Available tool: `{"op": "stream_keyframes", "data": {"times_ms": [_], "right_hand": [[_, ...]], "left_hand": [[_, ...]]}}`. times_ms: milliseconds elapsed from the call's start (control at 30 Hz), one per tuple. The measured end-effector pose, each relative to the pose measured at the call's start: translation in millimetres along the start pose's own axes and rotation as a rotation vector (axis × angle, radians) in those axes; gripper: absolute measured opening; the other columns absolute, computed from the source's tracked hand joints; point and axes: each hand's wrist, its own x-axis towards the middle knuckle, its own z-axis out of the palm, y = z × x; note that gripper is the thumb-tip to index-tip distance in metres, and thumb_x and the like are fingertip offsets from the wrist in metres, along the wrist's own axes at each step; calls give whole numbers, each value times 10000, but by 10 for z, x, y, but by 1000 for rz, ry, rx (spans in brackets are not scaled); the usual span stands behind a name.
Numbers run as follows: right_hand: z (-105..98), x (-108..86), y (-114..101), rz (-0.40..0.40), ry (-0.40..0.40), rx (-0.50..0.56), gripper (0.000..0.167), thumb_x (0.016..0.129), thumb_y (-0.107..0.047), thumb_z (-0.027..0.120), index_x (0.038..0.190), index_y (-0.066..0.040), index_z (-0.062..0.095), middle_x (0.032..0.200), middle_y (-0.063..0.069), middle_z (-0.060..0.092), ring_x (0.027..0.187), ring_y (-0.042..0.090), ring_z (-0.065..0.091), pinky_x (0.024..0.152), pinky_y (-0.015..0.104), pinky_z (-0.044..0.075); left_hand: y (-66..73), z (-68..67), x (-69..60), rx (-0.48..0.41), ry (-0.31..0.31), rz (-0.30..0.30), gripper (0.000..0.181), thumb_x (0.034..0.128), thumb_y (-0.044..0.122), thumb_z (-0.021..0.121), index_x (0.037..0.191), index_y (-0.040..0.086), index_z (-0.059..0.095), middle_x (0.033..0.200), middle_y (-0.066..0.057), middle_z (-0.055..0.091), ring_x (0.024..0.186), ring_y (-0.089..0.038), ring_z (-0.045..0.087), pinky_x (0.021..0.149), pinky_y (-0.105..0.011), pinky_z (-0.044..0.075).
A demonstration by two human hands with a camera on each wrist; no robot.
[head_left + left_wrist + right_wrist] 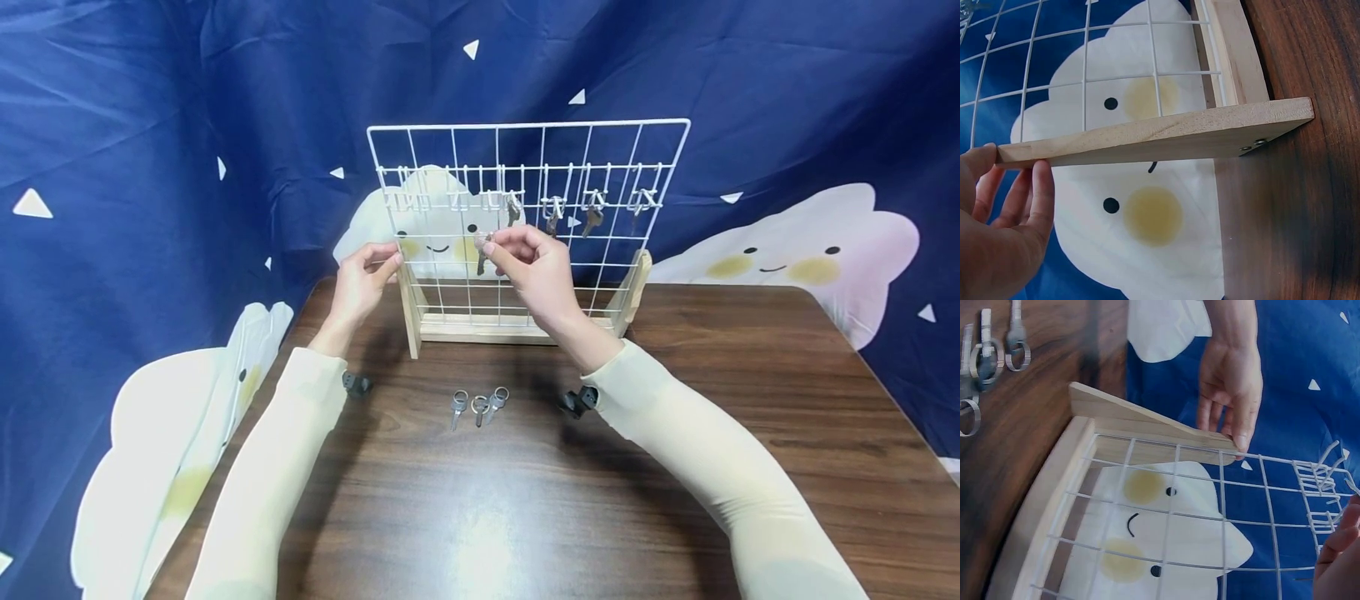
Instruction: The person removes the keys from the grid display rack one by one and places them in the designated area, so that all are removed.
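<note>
- Brown wood-grain worktop (787,375): its far right corner was rounded, and a bright patch of glare lay on its near part.
- Blue curtain (150,167): it covered the background behind the worktop and at its left side. Printed on it were white triangles (33,204) and smiling pale clouds (855,225) with yellow cheeks.
- Display stand: a white wire grid (528,124) stood upright between two wooden side supports, joined by a wooden base rail (487,336).
- Hooks: a row of white hooks (453,200) crossed the upper grid; at least three hung keys (593,218) were visible there.
- Left hand (358,282): thumb and fingers pinched the upper end of the left support (409,312).
- Right hand (543,273): thumb and fingers pinched a key (481,260) in front of the grid, below the hook row.
- Loose keys (459,406): three, fitted with rings, lay close together on the worktop before the stand.
</note>
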Motion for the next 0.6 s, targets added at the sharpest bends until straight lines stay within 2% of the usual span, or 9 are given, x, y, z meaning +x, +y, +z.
{"op": "stream_keyframes", "data": {"times_ms": [233,400,600], "right_hand": [[-132,-219,168,97,-69,-138,164,871,-212,781,955,-89,713,753,-135,721,719,78,642,585,158,504],[-244,-365,278,176,-99,-194,190,877,-234,775,949,-73,704,729,-125,707,701,109,638,536,166,448],[-383,-522,402,278,-139,-230,199,897,-230,753,994,-64,702,787,-112,671,701,79,572,521,164,440]], "left_hand": [[33,3,-11,0,1,-12,322,955,188,688,1226,17,664,1274,-168,683,957,-116,702,904,-434,631],[34,1,-1,-2,1,-12,332,952,193,692,1229,13,662,1283,-168,679,949,-109,700,909,-439,629],[63,-7,-10,-10,-20,-28,344,958,168,680,1251,-9,645,1312,-182,660,1052,-263,697,927,-450,620]]}}
